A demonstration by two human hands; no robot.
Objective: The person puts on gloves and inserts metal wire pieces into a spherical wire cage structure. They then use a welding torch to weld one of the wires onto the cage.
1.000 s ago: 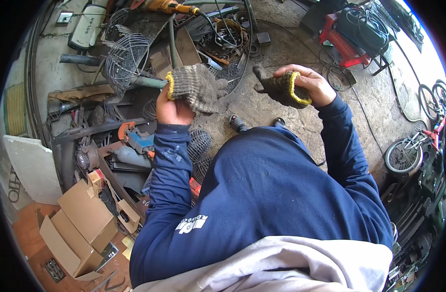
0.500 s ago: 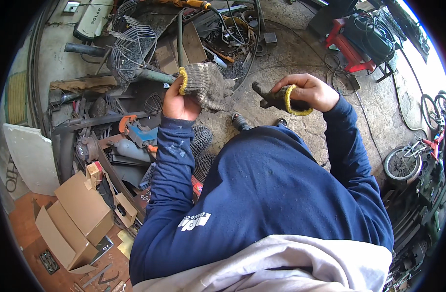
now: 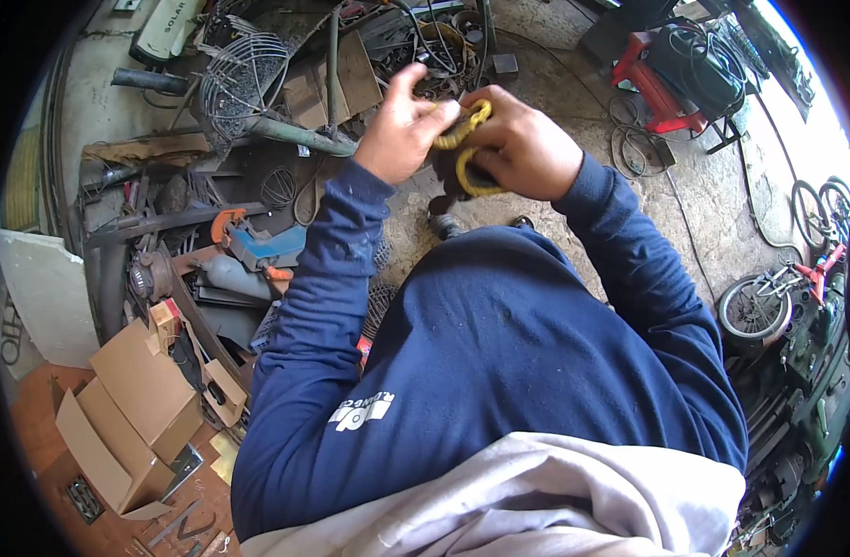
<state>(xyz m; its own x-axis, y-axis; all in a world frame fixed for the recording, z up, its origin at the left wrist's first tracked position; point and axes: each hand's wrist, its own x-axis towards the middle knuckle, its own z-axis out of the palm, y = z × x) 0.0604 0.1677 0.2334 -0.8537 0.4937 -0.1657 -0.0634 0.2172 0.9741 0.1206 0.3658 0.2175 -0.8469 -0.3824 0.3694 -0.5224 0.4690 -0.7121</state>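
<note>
Two dark, dirty knit work gloves with yellow cuffs are bunched together in front of me, between my hands. My right hand (image 3: 532, 148) is closed on them, its fingers at the upper yellow cuff (image 3: 459, 136) and around the lower glove (image 3: 469, 174). My left hand (image 3: 402, 132) is right beside the upper cuff, index finger raised and thumb stretched out toward it. The thumb tip touches or overlaps that cuff; the other left fingers are partly hidden. Most of both gloves lies in shadow behind my right hand.
Wire fan guards (image 3: 244, 74), a green metal pipe (image 3: 299, 136) and scrap crowd the left. A blue clamp-like tool (image 3: 267, 246) and an open cardboard box (image 3: 128, 408) lie nearer. At right are a red machine (image 3: 652, 84), cables on concrete, and a small bicycle (image 3: 759, 302).
My hands have come together from apart. The glove that was at my left hand is now bunched with the other at my right hand, and my left fingers have spread.
</note>
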